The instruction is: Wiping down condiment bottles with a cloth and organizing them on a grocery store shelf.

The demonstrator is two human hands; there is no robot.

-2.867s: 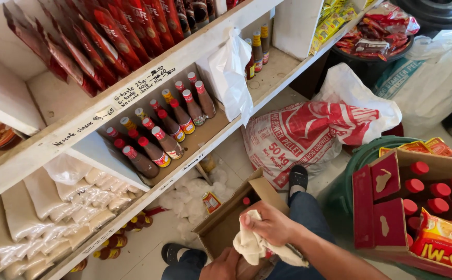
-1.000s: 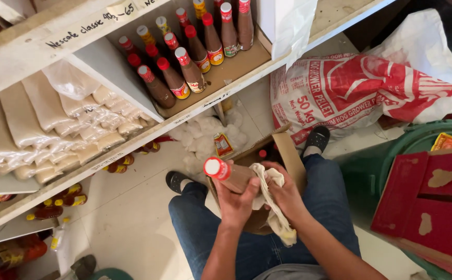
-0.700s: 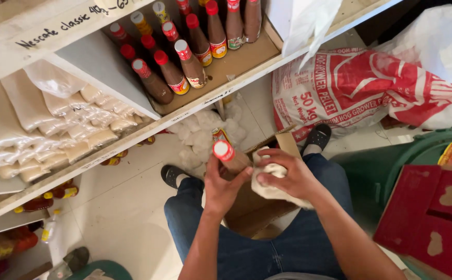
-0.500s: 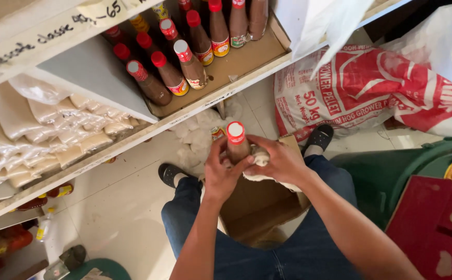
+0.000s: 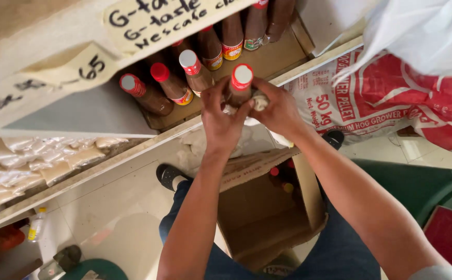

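Note:
My left hand (image 5: 220,122) grips a brown sauce bottle with a red cap (image 5: 241,83) and holds it upright just in front of the shelf. Against the bottle's side my right hand (image 5: 277,111) presses a bunched white cloth (image 5: 259,101). Behind the hands a cardboard tray (image 5: 288,52) on the shelf holds several matching red-capped bottles (image 5: 171,83) in rows. An open cardboard box (image 5: 267,207) rests on my lap below, with a few bottle caps showing inside.
A handwritten paper label (image 5: 153,21) runs along the upper white shelf edge. Small pale packets (image 5: 44,161) fill the lower shelf at left. A red and white feed sack (image 5: 386,98) lies at right, beside a green bin (image 5: 423,181). My shoes rest on the tiled floor.
Both hands lifted the bottle and cloth from above my lap up to the shelf tray. My head moved closer to the shelf.

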